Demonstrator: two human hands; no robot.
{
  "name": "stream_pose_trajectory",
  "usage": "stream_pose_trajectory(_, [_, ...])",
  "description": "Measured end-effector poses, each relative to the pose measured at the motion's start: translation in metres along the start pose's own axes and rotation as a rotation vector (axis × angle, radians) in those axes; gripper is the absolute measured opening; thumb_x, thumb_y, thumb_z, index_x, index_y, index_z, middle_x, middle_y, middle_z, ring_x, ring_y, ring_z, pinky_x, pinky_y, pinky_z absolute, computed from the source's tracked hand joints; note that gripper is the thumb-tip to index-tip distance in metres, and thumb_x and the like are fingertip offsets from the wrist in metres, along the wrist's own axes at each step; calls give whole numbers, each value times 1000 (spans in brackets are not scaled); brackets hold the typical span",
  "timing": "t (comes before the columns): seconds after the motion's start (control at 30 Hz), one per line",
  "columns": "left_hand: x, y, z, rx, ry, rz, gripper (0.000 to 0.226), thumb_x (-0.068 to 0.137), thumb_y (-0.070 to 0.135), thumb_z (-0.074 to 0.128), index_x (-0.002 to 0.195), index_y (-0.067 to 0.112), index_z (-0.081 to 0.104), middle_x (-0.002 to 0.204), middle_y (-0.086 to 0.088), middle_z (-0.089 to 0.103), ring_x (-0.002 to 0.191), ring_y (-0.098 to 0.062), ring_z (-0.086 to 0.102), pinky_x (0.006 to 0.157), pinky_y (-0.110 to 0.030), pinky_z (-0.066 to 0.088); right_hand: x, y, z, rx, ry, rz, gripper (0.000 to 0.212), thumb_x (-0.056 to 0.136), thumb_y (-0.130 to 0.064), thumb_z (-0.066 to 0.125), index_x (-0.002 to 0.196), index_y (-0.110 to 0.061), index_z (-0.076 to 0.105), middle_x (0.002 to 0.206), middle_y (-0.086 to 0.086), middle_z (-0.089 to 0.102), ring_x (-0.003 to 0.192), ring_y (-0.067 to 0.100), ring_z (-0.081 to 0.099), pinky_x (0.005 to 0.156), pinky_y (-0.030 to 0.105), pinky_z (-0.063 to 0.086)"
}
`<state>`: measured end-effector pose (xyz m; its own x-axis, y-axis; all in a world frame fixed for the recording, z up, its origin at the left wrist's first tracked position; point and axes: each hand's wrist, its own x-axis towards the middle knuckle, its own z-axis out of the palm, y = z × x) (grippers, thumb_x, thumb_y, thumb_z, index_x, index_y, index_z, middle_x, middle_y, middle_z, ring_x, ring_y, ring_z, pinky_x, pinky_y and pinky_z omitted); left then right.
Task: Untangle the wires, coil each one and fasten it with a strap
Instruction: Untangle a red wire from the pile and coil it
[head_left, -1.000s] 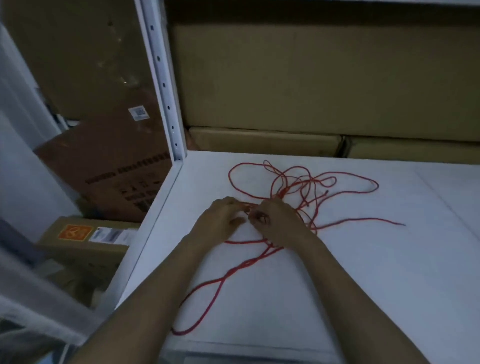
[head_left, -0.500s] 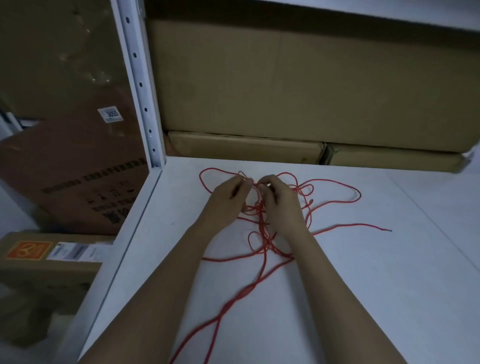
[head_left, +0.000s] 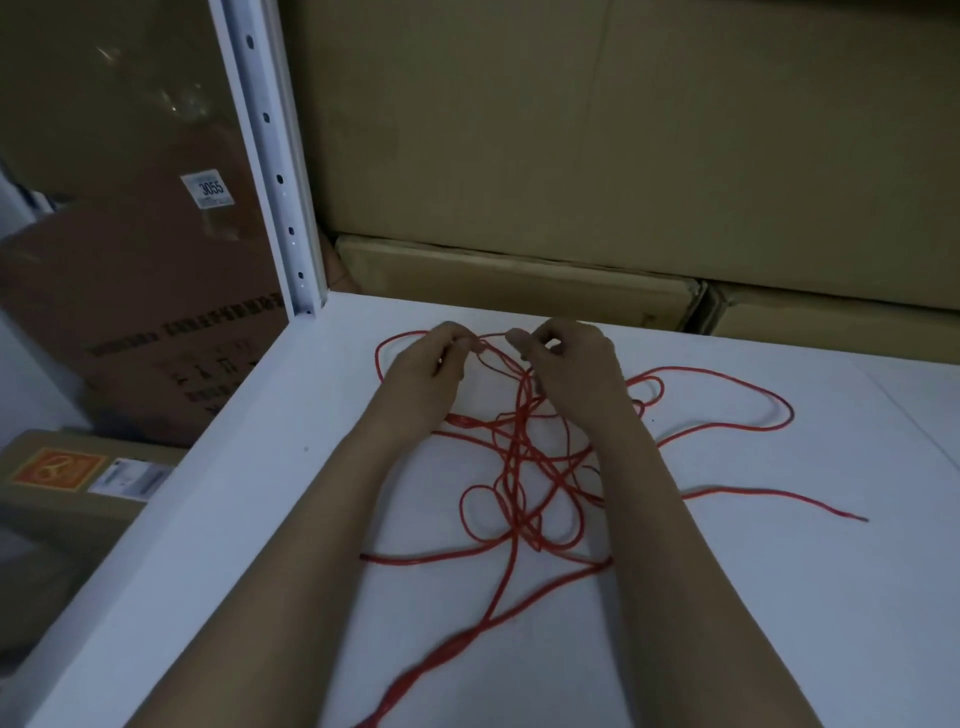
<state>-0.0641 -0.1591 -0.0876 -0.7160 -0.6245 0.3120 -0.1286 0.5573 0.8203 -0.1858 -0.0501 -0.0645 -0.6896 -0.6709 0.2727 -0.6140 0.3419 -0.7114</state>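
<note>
A tangle of thin red wire (head_left: 524, 467) lies on the white shelf surface (head_left: 779, 597), with loops spreading right and one loose end (head_left: 852, 517) at the right. My left hand (head_left: 431, 369) and my right hand (head_left: 571, 369) are raised side by side over the far part of the tangle. Each pinches a red strand between thumb and fingertips, and a short stretch of wire runs between them. Several strands hang down from the hands into the knot. A long strand trails toward the near edge.
A white perforated shelf post (head_left: 270, 166) rises at the left rear corner. Cardboard boxes (head_left: 623, 130) stand stacked right behind the shelf. More boxes (head_left: 78, 478) sit lower down beyond the shelf's left edge.
Both hands lifted from the shelf and moved away from me, pulling strands up out of the tangle. They have drawn slightly apart. The camera moved closer.
</note>
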Motion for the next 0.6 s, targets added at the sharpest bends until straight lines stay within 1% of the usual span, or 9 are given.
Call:
stream_pose_trajectory(0.1, [2,-9,-4,20,85,-19,21,102,19,39,92,23,57,75,7,53,63,-4,49,56,-15,39,-5,-8,-11,191,-314,18,22,90,-38,63,85,-16,67,58,-5,65,49,6,55,52,14,44])
stream_pose_trajectory(0.17, [4,-10,-5,83,140,3,14,100,23,45,94,23,57,86,7,55,74,-5,49,65,-13,38,-5,-9,-12,132,-340,-11,13,90,-31,64,91,-19,68,62,-5,67,54,8,56,57,19,46])
stream_pose_trajectory(0.2, [4,-9,-6,113,168,-3,9,98,28,48,96,23,55,90,6,53,75,-5,48,65,-15,38,-4,-9,-10,100,-269,-30,10,91,-27,63,91,-19,68,64,-5,66,55,9,56,58,22,48])
stream_pose_trajectory(0.27, [2,-4,-11,144,183,-57,24,91,42,56,94,20,48,84,6,47,67,-7,44,60,-25,38,0,-9,-7,75,-49,-51,9,93,-24,60,92,-19,68,71,-3,65,59,11,58,62,25,50])
stream_pose_trajectory(0.37, [-1,6,-21,226,-62,-89,38,81,52,64,78,19,45,70,2,49,60,-14,43,59,-30,37,4,-5,-5,22,167,-94,15,93,-23,60,96,-14,71,80,-2,65,71,18,61,65,24,46])
stream_pose_trajectory(0.43, [-4,9,-29,188,-247,-124,33,76,47,72,76,19,54,74,-1,58,63,-15,51,60,-30,43,3,0,-1,-106,241,-119,17,92,-25,62,96,-12,73,86,2,64,81,19,58,65,24,38])
stream_pose_trajectory(0.5, [-8,9,-38,47,-380,-169,21,76,33,78,85,20,65,82,0,65,64,-12,61,58,-23,48,2,4,6,-268,355,-185,15,88,-24,67,95,-12,74,89,9,60,89,27,54,68,27,33])
stream_pose_trajectory(0.57, [-10,6,-44,-26,-421,-142,15,77,20,78,90,22,70,85,6,70,72,-8,67,65,-16,52,1,4,9,-400,438,-257,16,79,-19,76,93,-11,75,85,14,56,83,34,52,68,30,32])
stream_pose_trajectory(0.6, [-11,4,-45,-32,-382,-110,15,78,15,77,89,24,71,84,9,71,76,-7,68,68,-14,52,1,3,9,-448,458,-287,22,74,-17,80,93,-10,74,85,15,55,80,35,52,69,31,31])
